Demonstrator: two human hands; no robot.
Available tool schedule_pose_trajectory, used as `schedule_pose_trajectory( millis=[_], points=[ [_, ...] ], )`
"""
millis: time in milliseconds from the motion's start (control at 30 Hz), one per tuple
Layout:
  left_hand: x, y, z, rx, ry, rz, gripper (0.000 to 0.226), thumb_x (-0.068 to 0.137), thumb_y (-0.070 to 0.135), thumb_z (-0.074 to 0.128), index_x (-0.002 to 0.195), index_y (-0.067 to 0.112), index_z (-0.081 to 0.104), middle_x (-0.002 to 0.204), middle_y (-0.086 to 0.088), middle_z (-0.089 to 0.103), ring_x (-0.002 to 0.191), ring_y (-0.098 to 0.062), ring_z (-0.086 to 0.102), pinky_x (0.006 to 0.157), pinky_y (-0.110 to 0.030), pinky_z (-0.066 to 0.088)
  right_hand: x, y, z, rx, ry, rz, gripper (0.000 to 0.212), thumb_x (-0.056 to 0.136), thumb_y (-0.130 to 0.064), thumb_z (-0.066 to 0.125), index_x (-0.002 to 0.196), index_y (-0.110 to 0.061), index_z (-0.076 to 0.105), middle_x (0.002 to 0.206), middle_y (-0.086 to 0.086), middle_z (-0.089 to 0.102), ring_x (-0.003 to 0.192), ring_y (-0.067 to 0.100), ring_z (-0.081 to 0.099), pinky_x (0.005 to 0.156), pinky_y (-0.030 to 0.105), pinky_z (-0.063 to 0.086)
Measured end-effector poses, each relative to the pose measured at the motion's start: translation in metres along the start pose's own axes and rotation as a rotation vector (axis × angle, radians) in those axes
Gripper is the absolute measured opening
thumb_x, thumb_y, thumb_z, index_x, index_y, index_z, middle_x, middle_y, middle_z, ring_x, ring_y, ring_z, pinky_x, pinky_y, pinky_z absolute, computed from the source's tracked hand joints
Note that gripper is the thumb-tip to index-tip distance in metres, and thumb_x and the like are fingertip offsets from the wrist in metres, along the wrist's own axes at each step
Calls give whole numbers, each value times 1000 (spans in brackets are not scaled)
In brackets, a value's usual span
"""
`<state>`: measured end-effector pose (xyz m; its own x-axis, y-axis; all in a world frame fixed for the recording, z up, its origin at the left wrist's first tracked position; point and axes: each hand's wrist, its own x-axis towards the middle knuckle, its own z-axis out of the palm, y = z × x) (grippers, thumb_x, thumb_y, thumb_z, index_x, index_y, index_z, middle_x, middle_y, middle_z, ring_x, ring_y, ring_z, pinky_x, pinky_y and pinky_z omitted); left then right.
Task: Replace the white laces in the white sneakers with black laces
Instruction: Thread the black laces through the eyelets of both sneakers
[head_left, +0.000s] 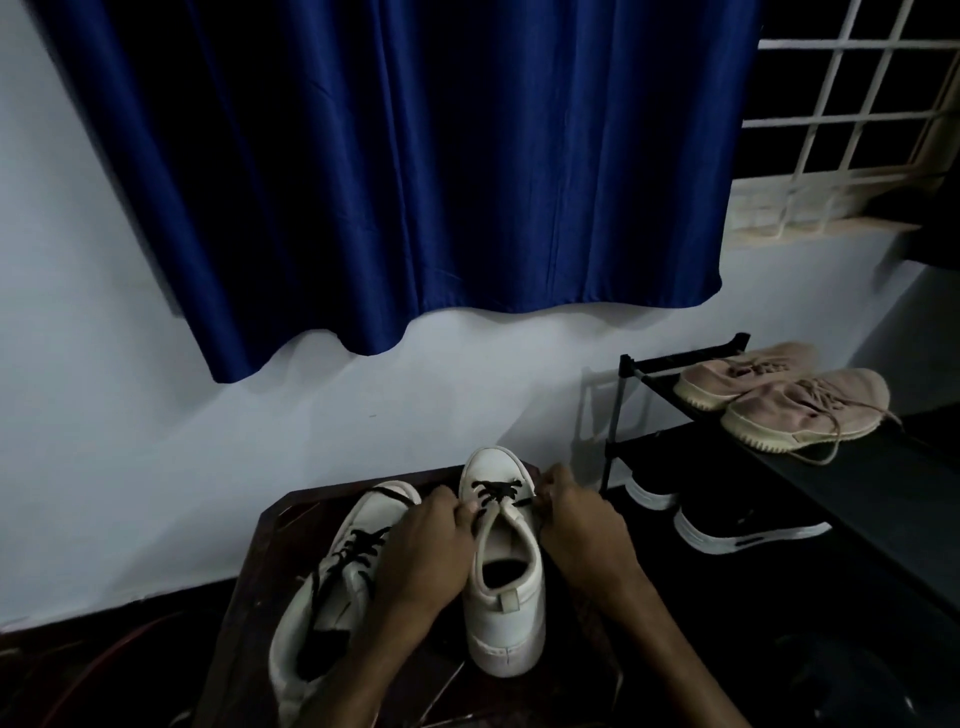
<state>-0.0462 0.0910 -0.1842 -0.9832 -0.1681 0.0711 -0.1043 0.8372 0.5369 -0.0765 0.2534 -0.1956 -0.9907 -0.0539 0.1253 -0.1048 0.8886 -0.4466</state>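
Two white sneakers stand on a dark wooden stool (291, 512), toes pointing away from me. The left sneaker (332, 582) leans to the left and carries a black lace (358, 551) up most of its front. The right sneaker (506, 571) stands upright with a black lace (493, 491) crossed through its lowest eyelets only. My left hand (426, 551) pinches that lace at the left side of the tongue. My right hand (576, 519) pinches the other end at the right side. No white laces are in view.
A black shoe rack (649, 364) stands to the right, with a pair of beige sneakers (795, 405) on top and black sneakers (737, 525) on the shelf below. A blue curtain (395, 171) hangs on the wall behind. Red cables (124, 644) lie on the floor at left.
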Motion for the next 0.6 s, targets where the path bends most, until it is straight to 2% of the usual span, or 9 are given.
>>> schedule_pose_trajectory(
  millis=[67, 100, 167, 200, 267, 333, 400, 500, 600],
  points=[
    [12, 5, -16, -14, -116, 21, 43, 100, 42, 43, 72, 13, 57, 85, -15, 68, 84, -31, 65, 67, -32, 44, 9, 0, -10, 138, -70, 56, 24, 89, -26, 53, 108, -12, 52, 106, 12, 67, 100, 34, 63, 78, 36, 46],
    [17, 8, -27, -110, -192, -4, 46, 100, 42, 44, 67, 13, 57, 74, -12, 66, 68, -26, 63, 57, -27, 41, 15, 0, -19, 259, -103, 89, 22, 83, -27, 54, 100, -13, 56, 99, 11, 68, 91, 29, 64, 76, 34, 45],
    [24, 15, -49, -401, -323, -125, 44, 100, 45, 45, 67, 17, 55, 59, 0, 52, 42, -12, 41, 41, -19, 27, 24, -5, -45, 574, -174, 148, 14, 80, -27, 59, 84, -14, 57, 77, 8, 62, 63, 18, 57, 65, 32, 44],
    [27, 18, -63, -557, -345, -174, 41, 100, 44, 45, 70, 17, 54, 60, 2, 48, 40, -8, 33, 40, -17, 23, 28, -9, -60, 709, -196, 156, 14, 88, -25, 62, 84, -12, 57, 71, 7, 56, 57, 14, 51, 59, 32, 44],
    [33, 27, -91, -807, -335, -184, 35, 101, 39, 46, 75, 17, 54, 63, 3, 47, 41, -7, 33, 40, -17, 29, 32, -24, -99, 901, -241, 120, 13, 97, -21, 56, 94, -9, 59, 73, 6, 55, 62, 13, 50, 60, 30, 50],
    [37, 36, -117, -952, -294, -144, 30, 101, 32, 48, 78, 16, 57, 65, 3, 51, 46, -8, 40, 44, -23, 46, 33, -41, -137, 1055, -248, 51, 14, 97, -19, 53, 104, -10, 62, 88, 4, 60, 78, 15, 54, 76, 32, 55],
    [36, 47, -140, -1030, -215, -67, 26, 101, 24, 48, 81, 13, 61, 68, 1, 55, 53, -10, 46, 58, -33, 59, 32, -60, -171, 1190, -201, -26, 19, 98, -14, 50, 113, -13, 62, 97, 1, 61, 87, 15, 55, 86, 36, 53],
    [31, 54, -160, -1121, -122, 26, 24, 102, 18, 47, 88, 10, 64, 75, -1, 61, 63, -13, 54, 82, -43, 56, 26, -86, -203, 1383, -173, -117, 26, 99, -7, 45, 117, -16, 60, 93, -4, 64, 82, 10, 56, 90, 39, 50],
    [24, 54, -164, -1067, -31, 129, 24, 103, 18, 45, 91, 12, 65, 83, -1, 65, 71, -14, 58, 84, -37, 54, 16, -101, -221, 1517, -197, -231, 29, 98, -2, 45, 116, -19, 60, 100, -5, 66, 84, 8, 59, 93, 42, 49]
  ],
)
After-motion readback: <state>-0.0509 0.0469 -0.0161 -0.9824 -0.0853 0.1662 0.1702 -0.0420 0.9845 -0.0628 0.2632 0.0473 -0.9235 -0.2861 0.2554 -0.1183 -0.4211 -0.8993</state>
